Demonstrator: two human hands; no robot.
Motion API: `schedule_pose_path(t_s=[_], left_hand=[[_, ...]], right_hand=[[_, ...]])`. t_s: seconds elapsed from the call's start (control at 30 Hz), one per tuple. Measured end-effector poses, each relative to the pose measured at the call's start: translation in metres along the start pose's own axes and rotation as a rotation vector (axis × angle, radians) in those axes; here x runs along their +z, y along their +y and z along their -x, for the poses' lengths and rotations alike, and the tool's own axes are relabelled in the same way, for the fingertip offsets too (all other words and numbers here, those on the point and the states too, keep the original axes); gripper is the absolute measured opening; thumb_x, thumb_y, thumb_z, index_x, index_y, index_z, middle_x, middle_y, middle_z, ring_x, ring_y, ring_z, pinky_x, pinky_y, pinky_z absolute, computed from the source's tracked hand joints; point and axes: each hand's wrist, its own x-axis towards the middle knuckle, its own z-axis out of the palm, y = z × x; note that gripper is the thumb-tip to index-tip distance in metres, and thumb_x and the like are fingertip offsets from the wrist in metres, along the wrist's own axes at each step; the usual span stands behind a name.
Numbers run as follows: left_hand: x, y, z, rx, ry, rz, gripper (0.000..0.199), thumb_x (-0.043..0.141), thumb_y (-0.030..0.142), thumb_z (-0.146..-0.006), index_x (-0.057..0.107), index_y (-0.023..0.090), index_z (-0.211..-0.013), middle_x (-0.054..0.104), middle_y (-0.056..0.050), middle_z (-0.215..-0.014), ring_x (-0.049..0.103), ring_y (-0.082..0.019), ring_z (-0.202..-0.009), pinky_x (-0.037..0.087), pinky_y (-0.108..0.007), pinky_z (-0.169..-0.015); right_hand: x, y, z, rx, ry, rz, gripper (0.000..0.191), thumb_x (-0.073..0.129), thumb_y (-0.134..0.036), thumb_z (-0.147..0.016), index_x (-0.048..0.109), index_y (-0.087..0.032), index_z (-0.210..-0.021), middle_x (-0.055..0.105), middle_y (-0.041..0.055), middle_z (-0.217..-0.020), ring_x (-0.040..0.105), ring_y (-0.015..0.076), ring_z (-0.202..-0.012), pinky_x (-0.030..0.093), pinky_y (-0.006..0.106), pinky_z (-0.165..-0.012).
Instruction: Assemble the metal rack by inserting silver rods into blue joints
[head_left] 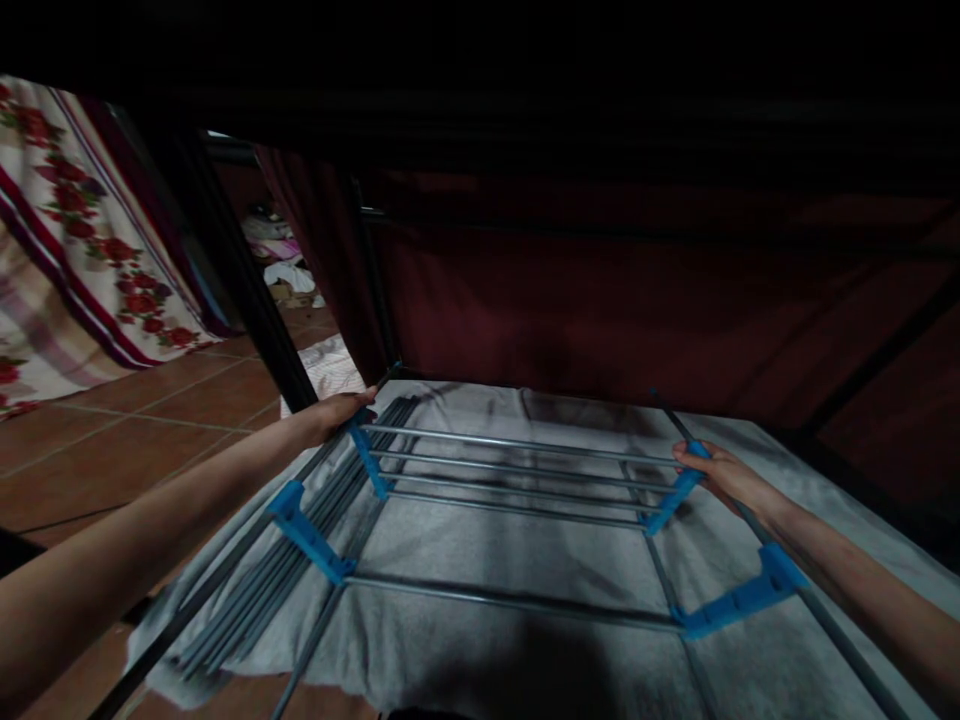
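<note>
A part-built rack of grey metal tubes point(510, 597) with blue plastic brackets lies across a grey cloth-covered bed point(517, 545). My left hand point(346, 412) is closed around the rack's left side, by the far left blue bracket point(367, 460). On the opposite side, my right hand point(716, 468) grips the far right blue bracket point(673, 503) where it meets a long side tube. Several parallel tubes span the two far brackets. Nearer me, a single cross tube joins the near left bracket point(311, 532) and near right bracket point(742, 597).
Several loose tubes point(255, 590) lie bundled on the bed at left. Dark bed-frame posts point(240, 270) and a low, dark overhead structure surround the space. A maroon curtain point(525, 300) hangs behind. A floral cloth point(97, 230) hangs at left above the tiled floor point(150, 440).
</note>
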Motion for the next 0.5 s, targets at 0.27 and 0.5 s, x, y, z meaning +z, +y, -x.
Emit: schedule_pose_path(t_s=[0.27, 0.5], left_hand=[[0.021, -0.033, -0.006, -0.213, -0.097, 0.568, 0.045, 0.057, 0.052, -0.088, 0.060, 0.013, -0.110, 0.070, -0.007, -0.080, 0.068, -0.018, -0.072, 0.059, -0.029, -0.071], [0.025, -0.044, -0.016, -0.169, -0.044, 0.591, 0.044, 0.076, 0.048, -0.072, 0.064, 0.014, -0.096, 0.064, -0.004, -0.064, 0.064, -0.019, -0.060, 0.051, -0.027, -0.052]], right_hand=[[-0.001, 0.000, -0.003, 0.026, 0.029, 0.007, 0.047, 0.094, -0.043, -0.037, 0.069, -0.024, -0.073, 0.062, 0.0041, -0.075, 0.059, 0.0187, -0.067, 0.057, 0.036, -0.069], [0.001, -0.003, 0.002, 0.010, 0.013, 0.013, 0.054, 0.096, -0.041, -0.035, 0.066, -0.020, -0.076, 0.061, -0.0006, -0.074, 0.057, 0.0153, -0.069, 0.055, 0.029, -0.068]])
